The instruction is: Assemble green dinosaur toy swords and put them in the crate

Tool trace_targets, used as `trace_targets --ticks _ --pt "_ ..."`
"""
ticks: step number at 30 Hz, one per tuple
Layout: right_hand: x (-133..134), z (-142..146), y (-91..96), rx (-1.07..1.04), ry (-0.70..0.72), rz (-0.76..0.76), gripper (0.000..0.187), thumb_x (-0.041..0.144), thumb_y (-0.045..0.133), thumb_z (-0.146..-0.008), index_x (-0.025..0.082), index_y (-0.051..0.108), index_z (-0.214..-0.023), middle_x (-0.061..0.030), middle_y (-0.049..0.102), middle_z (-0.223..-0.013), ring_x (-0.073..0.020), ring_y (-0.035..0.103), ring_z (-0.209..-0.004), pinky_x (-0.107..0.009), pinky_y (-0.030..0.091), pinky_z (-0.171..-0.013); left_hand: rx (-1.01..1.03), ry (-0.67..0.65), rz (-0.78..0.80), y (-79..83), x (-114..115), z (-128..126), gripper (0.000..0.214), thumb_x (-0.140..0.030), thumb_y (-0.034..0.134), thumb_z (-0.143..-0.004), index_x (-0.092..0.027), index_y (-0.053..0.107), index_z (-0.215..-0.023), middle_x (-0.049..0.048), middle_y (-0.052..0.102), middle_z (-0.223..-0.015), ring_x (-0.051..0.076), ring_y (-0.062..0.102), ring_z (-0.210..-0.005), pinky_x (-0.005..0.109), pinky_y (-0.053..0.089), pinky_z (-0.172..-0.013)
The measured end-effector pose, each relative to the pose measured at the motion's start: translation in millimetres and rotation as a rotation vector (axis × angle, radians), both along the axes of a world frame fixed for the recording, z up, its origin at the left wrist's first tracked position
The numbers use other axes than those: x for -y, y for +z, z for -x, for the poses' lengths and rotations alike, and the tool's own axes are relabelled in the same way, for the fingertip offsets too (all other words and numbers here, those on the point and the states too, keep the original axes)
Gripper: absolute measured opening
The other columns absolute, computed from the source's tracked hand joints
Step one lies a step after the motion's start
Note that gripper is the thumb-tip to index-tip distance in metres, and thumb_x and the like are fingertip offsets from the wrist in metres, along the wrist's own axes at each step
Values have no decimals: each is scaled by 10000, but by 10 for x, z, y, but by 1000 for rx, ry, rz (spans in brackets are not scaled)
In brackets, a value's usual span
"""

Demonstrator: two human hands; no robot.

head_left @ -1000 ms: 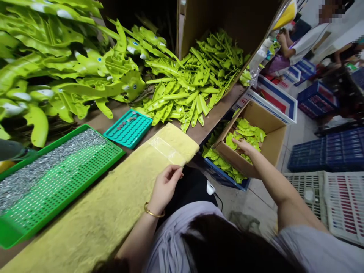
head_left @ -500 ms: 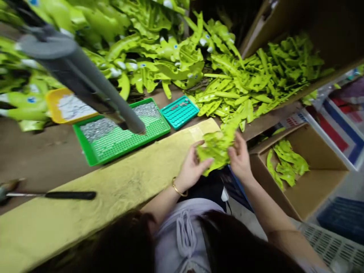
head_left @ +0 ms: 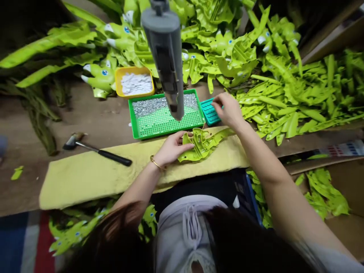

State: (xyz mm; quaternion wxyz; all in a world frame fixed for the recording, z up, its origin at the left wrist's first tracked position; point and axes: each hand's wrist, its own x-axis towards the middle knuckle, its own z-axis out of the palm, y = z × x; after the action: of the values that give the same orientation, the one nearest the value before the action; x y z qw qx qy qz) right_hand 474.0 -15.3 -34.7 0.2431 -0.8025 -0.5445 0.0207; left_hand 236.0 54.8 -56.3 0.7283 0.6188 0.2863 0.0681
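Note:
A bright green plastic toy shell half (head_left: 197, 146) rests on the yellow padded strip (head_left: 93, 178), hollow inside up, ribs and posts showing. My left hand (head_left: 173, 148) grips its left end, thumb on top. Over the small teal tray (head_left: 209, 113) my right hand (head_left: 229, 110) is closed in a pinch, its fingertips at the tray. Whether anything is between them is too small to make out. Left of that tray stands a green perforated tray (head_left: 167, 125) holding many tiny silvery metal pieces.
A grey electric screwdriver (head_left: 166, 64) hangs above the green tray. Behind is a yellow tray (head_left: 134, 94) of white pieces. Green toy parts (head_left: 284, 98) heap along the back and right. A black-handled hammer (head_left: 113, 156) lies left. A cardboard box (head_left: 347, 185) stands lower right.
Both hands held green plastic parts near the strip's right end before. Now the shell half is down on the strip in my left hand, and my right hand has moved to the teal tray.

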Motion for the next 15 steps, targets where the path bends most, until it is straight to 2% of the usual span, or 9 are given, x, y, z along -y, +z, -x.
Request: trace_targets --ticks 2,4,6,8,11,15 --pt "206 229 25 -60 125 -120 134 283 537 -916 189 633 -916 -58 650 -897 -178 585 -841 -324 451 -765 3 5 6 -12 -13 -2 487 -355 805 -644 -154 615 -1045 53 728 -958 213 698 -856 373 601 -780" --pt "393 471 -5 -45 263 -174 133 298 551 -917 208 644 -889 -52 663 -909 -174 595 -869 -324 454 -768 5 11 16 -25 -22 -14 481 -348 804 -641 -156 613 -1039 42 721 -940 208 694 -844 368 599 -769" --pt "519 664 -81 54 305 -195 142 297 561 -916 218 675 -885 -65 670 -934 -188 590 -898 -343 442 -770 6 16 16 -34 -25 -31 477 -352 799 -645 -157 609 -1036 32 714 -908 210 691 -835 366 596 -757" --pt "570 752 -158 154 282 -197 168 307 555 -923 230 703 -902 -71 669 -934 -192 579 -886 -354 425 -751 8 22 11 -37 -27 -44 471 -361 795 -652 -157 605 -1032 28 708 -884 211 690 -824 363 593 -742" --pt "487 619 -205 169 265 -198 202 367 560 -921 252 719 -969 -65 667 -952 -189 581 -887 -356 444 -766 19 29 -2 -38 -38 -42 466 -375 801 -651 -158 606 -1013 22 701 -857 198 682 -788 344 587 -716" --pt "133 62 -219 104 23 -161 253 302 516 -932 217 697 -1087 -91 655 -993 -226 595 -949 -404 479 -853 33 37 -17 -45 -58 -17 471 -388 816 -639 -154 616 -997 24 696 -866 179 666 -761 327 577 -706"
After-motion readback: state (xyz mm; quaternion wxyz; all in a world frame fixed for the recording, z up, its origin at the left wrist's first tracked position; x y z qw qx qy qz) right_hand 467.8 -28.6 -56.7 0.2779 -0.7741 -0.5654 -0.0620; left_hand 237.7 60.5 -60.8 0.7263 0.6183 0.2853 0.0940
